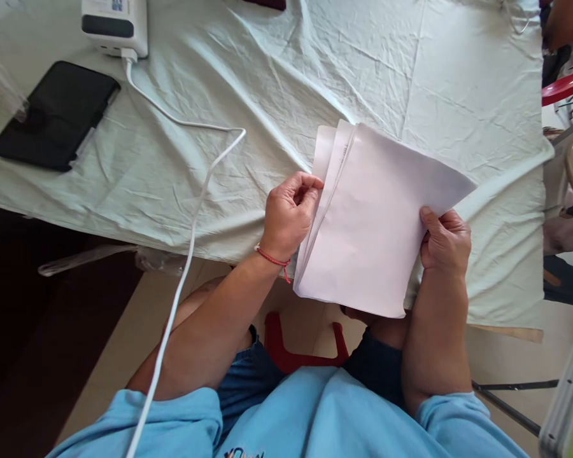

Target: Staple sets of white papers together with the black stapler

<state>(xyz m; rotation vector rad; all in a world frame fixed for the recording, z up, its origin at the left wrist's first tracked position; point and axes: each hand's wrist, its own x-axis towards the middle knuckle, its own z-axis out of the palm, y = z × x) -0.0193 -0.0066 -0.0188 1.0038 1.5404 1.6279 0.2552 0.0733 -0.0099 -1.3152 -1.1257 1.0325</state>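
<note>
A thin stack of white paper (377,235) is held over the near edge of the surface (277,95), which is covered by a wrinkled pale cloth. The right hand (445,240) closes on the right edge of the stack, thumb on top and fingers hidden beneath, so its grip is shut on the sheets. The left hand (289,216) pinches the left edge, its fingertips curled tight on the loose corners where a few sheets fan apart.

The paper looks light, limp and smooth; it would likely sag if held at one corner, slide sheet on sheet, and crease under a hard squeeze. The edges, taken with thumb over and fingers under on both sides, seem the soundest places to hold.

On the far left lie a black phone (55,114) and a white charger box (115,25), with a white cable (191,210) trailing toward the person.
</note>
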